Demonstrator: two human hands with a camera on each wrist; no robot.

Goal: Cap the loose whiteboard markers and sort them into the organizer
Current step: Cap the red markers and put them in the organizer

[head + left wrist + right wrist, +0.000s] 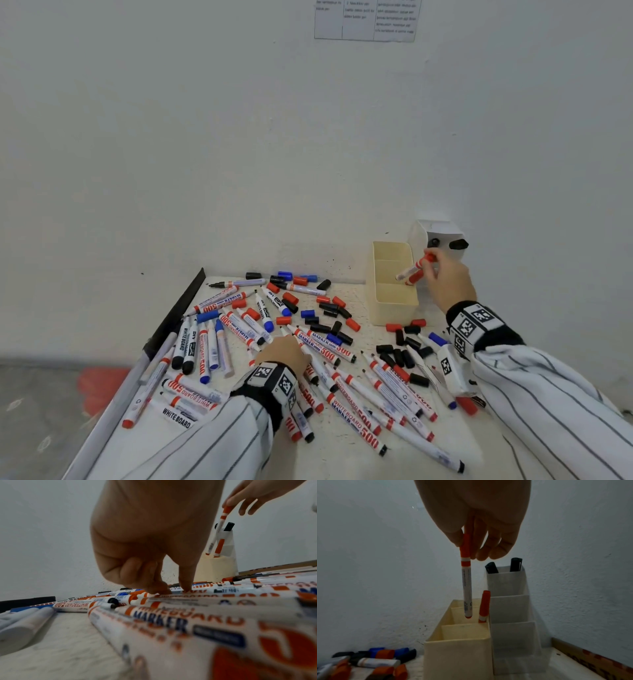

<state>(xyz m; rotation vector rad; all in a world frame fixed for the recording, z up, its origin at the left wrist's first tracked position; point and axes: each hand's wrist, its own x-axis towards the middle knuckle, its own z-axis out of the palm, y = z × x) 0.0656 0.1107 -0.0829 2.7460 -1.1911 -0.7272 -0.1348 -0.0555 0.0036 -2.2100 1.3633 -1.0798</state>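
- Cream plastic organizer [458,654] stands at the back right of the tabletop [346,459], touching a taller white tiered organizer [510,608] on its right.
- Right hand [481,517] pinches a capped red marker [466,582] by its cap; the marker hangs upright, its lower end dipped into the cream organizer's middle compartment.
- Another capped red marker [484,606] leans in that same compartment.
- Two black markers [515,564] stand in the white organizer's tallest cell.
- Left hand [150,536] rests on the pile of uncapped markers [346,404], fingertips [186,588] pressed down on a barrel; whether they actually grip it is unclear through the blur.
- Loose caps [329,308] in red, black and blue lie scattered between the pile and the organizers.
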